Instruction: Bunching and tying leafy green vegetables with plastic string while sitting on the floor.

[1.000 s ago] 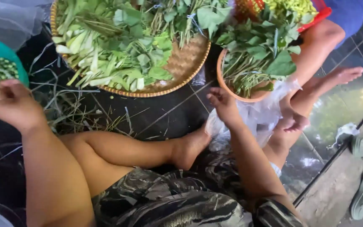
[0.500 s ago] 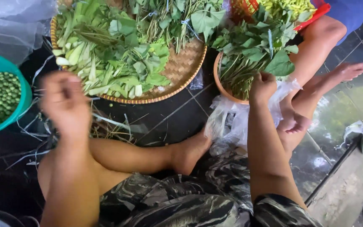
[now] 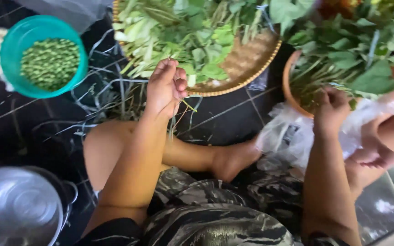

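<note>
My left hand hovers at the near rim of a round woven tray heaped with green leaves. Its fingers are pinched shut on thin green stems that hang below it. My right hand rests on the rim of an orange bowl full of leafy stalks, fingers curled into the stalks at the bowl's edge. My bare legs are folded beneath both arms.
A teal bowl of small green peas stands at far left. A steel pot with a lid sits at bottom left. Stripped stems litter the dark tiles. A clear plastic bag lies under the orange bowl. Another person's foot is at right.
My left hand has swung from the teal bowl at the left across to the woven tray's near rim. My right hand has moved up to the orange bowl and closed on its stalks.
</note>
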